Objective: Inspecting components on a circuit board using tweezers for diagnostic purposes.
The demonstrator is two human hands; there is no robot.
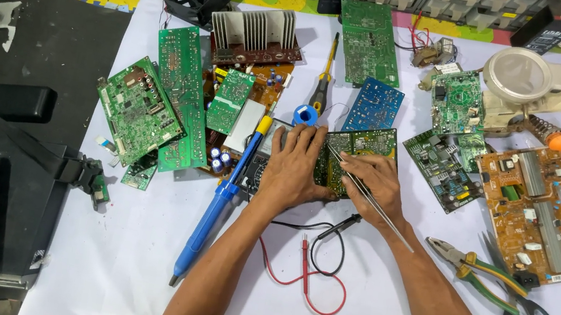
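Green circuit board (360, 147) lies mid-table on the white cloth (136, 232), with the blue desoldering pump (217, 207) to its left. I see my left hand (291, 170) pressed flat, fingers together, pinning the board's left end. My right hand (378, 187) is pinched on metal tweezers (365, 189), tips on the board. I judge we're picking at a component; next needs a steady, fine tip placement.

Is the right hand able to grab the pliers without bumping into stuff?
Probably yes. The right hand holds thin tweezers over a green board, so it would need to free itself first. The pliers lie close by on bare white cloth, with nothing standing between them.
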